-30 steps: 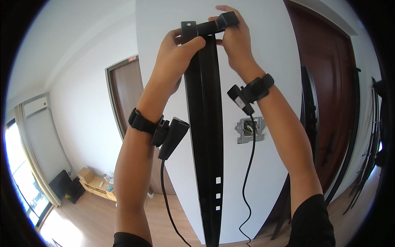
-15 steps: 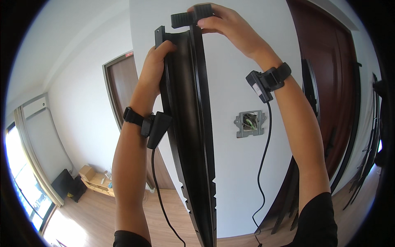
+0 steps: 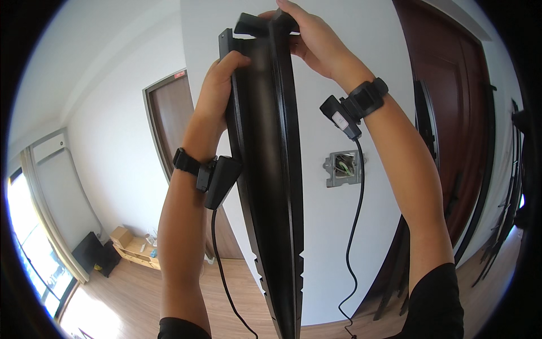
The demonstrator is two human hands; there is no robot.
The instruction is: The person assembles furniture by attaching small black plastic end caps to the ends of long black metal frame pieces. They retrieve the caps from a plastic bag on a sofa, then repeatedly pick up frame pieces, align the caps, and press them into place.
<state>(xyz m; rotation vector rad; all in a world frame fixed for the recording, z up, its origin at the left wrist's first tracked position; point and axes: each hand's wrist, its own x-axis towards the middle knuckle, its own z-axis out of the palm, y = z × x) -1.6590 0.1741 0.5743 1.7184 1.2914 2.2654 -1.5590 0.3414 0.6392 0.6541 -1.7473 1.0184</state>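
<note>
A long black channel-shaped rail (image 3: 265, 141) stands nearly upright in front of me, its hollow side toward me and notches cut in its lower edges. My left hand (image 3: 217, 85) is wrapped round its left edge near the top, thumb inside the channel. At the upper end, a dark block-like piece (image 3: 252, 24) sits tilted across the opening. My right hand (image 3: 319, 42) grips this block at the rail's top right corner, thumb up and the other fingers partly hidden behind. Whether block and rail are joined I cannot tell.
Black devices on straps, one at my left wrist (image 3: 221, 182) and one at my right (image 3: 340, 116), trail cables. An open wall box (image 3: 344, 168) with wires sits behind. Dark red door (image 3: 451, 101) at right; low wooden cabinet (image 3: 138, 252) at far left.
The rail and my left hand have shifted slightly right. My right hand has turned, its thumb now higher, and the block has tilted with it.
</note>
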